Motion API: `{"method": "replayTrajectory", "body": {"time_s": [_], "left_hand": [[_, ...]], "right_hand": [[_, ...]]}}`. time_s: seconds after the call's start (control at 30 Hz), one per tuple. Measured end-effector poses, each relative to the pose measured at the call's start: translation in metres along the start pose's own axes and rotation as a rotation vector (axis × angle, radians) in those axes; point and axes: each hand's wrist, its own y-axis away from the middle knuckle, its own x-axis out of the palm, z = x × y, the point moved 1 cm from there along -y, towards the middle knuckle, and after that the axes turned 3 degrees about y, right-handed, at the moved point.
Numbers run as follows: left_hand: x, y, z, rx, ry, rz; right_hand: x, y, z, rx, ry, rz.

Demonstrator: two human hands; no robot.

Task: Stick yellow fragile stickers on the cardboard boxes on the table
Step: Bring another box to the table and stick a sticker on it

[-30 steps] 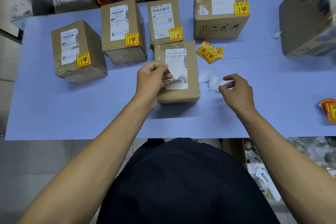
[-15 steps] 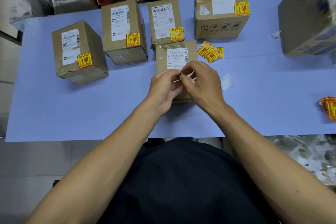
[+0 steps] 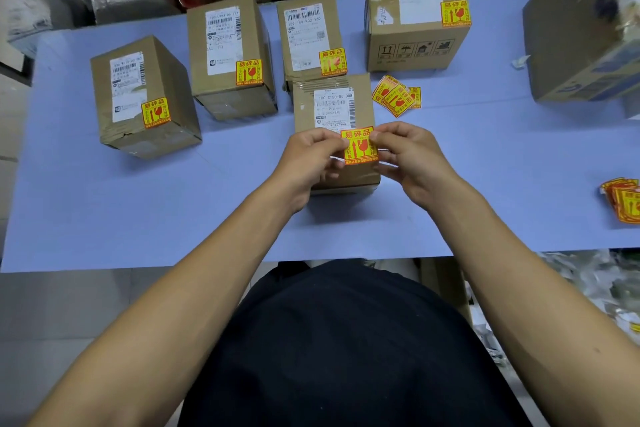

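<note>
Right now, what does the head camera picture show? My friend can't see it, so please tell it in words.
Two hands, left hand and right hand, hold a yellow fragile sticker over the nearest cardboard box on a blue table. Four boxes behind already wear stickers, and loose stickers lie beside the box.

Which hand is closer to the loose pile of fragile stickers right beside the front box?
Right. The right hand sits just below the loose sticker pile, pinching the held sticker by its right edge. The left hand pinches its left edge, farther away across the front box.
</note>
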Motion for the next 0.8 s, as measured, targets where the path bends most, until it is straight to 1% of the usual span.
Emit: {"method": "replayTrajectory", "body": {"time_s": [0.07, 0.13, 0.27, 0.4, 0.57, 0.67, 0.8], "left_hand": [[0.002, -0.003, 0.000, 0.002, -0.036, -0.001], [0.004, -0.006, 0.000, 0.017, -0.100, -0.004], [0.007, -0.013, 0.003, 0.077, -0.307, -0.048], [0.007, -0.017, 0.010, 0.102, -0.471, -0.046], [0.008, -0.018, 0.015, 0.184, -0.769, -0.051], [0.010, -0.019, 0.015, 0.198, -0.839, -0.062], [0.010, -0.020, 0.015, 0.212, -0.849, -0.073]], "right_hand": [[0.000, -0.002, -0.001, -0.052, 0.128, -0.068], [0.000, -0.003, -0.002, -0.086, 0.180, -0.105], [-0.001, -0.006, -0.009, -0.142, 0.287, -0.171], [-0.005, -0.011, -0.023, -0.129, 0.324, -0.180], [-0.011, -0.013, -0.039, -0.157, 0.366, -0.195], [-0.011, -0.014, -0.043, -0.203, 0.384, -0.218], [-0.009, -0.013, -0.047, -0.228, 0.406, -0.259]]}}
